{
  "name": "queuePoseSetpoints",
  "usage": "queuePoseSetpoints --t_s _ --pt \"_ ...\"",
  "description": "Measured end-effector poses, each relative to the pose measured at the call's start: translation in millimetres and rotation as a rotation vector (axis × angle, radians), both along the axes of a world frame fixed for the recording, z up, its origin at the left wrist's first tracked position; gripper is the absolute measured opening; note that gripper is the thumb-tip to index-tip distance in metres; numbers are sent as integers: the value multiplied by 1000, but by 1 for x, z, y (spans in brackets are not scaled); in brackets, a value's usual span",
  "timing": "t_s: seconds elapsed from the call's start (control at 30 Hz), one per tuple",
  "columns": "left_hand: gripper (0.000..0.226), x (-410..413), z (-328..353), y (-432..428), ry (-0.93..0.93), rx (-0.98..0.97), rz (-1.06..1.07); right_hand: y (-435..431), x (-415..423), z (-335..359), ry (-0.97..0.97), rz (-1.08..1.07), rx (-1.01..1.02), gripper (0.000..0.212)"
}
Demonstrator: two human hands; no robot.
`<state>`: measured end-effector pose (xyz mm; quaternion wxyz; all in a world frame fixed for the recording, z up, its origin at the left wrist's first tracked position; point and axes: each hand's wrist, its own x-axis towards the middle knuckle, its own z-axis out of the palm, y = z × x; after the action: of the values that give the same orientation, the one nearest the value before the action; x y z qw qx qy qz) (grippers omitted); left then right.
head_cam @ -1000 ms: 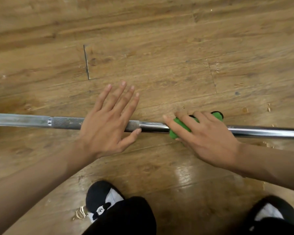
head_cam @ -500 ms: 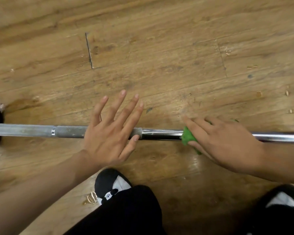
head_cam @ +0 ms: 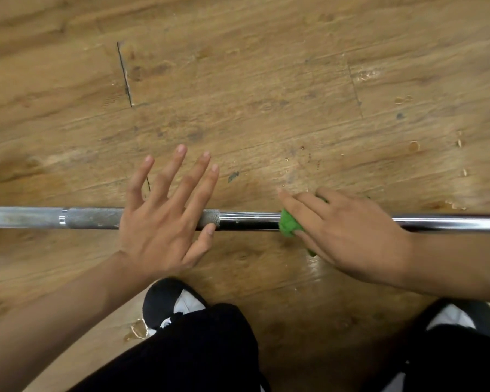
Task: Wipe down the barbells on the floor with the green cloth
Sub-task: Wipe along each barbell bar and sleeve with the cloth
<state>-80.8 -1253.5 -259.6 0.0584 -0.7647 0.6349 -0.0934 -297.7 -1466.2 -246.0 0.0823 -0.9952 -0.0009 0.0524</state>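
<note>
A steel barbell bar (head_cam: 246,220) lies across the wooden floor from left to right, with a knurled grey section at the left. My left hand (head_cam: 164,219) lies flat over the knurled part, fingers straight and spread, thumb beside the bar. My right hand (head_cam: 348,230) grips the green cloth (head_cam: 289,224) wrapped round the smooth shiny part of the bar, to the right of my left hand. Most of the cloth is hidden under my fingers and palm.
Worn wooden floorboards (head_cam: 252,94) with small chips and specks extend beyond the bar. My two black-and-white shoes (head_cam: 176,304) (head_cam: 453,318) and dark trouser legs (head_cam: 198,352) are just in front of the bar at the bottom of the view.
My right hand with the cloth has slid rightwards along the bar, away from my left hand. The left hand stays on the knurled section, fingers spreading a little wider.
</note>
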Motion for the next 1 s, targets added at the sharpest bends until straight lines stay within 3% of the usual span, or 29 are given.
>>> queuePoseSetpoints --t_s 0.17,0.3,0.5,1.0 --pt "73 9 1 -7 23 17 -12 7 28 0 30 -5 176 63" --pt "73 13 0 -13 12 7 9 -23 3 6 9 -50 135 62" --pt "74 20 -1 -21 20 0 4 -2 42 -2 46 9 158 61" --pt "73 30 -1 -34 30 3 13 -24 39 7 34 -44 198 55"
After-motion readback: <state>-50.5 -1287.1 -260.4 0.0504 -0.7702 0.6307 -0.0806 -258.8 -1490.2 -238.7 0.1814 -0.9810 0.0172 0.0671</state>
